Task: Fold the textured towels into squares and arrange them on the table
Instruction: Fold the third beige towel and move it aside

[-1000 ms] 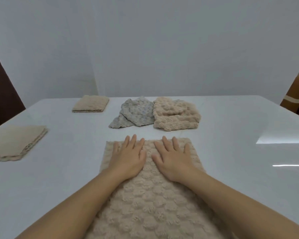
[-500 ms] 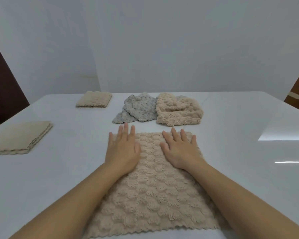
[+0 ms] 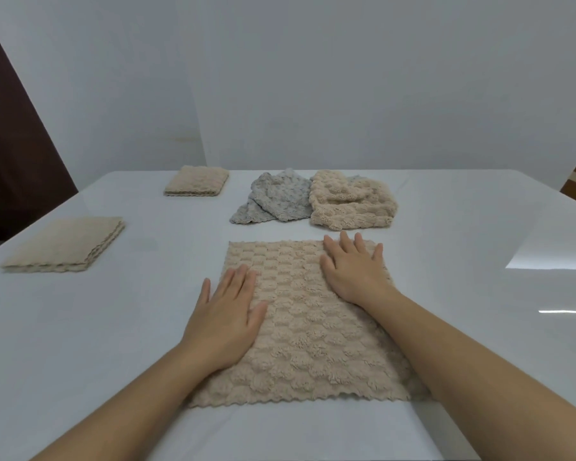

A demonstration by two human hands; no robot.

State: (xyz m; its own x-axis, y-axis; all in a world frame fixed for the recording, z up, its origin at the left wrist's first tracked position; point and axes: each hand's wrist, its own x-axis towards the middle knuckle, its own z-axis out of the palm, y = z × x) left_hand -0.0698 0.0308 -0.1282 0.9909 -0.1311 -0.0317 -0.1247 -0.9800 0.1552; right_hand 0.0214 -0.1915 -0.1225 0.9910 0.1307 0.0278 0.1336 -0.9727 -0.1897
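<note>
Beige bubble-textured towel (image 3: 308, 337) — flat, scalloped hem | left hand (image 3: 223, 322) spread flat on it | right hand (image 3: 354, 274) too

A beige towel (image 3: 313, 334) with a bubbly, tufted weave lies spread flat on the white table (image 3: 113, 327), its scalloped hem along the near edge. To the left rests a folded beige square (image 3: 64, 242), its layered edges showing on the right side. Farther back lies a second folded beige square (image 3: 197, 180). Behind the spread towel, a crumpled grey towel (image 3: 273, 201) touches a rumpled beige towel (image 3: 350, 202) on its right.
</note>
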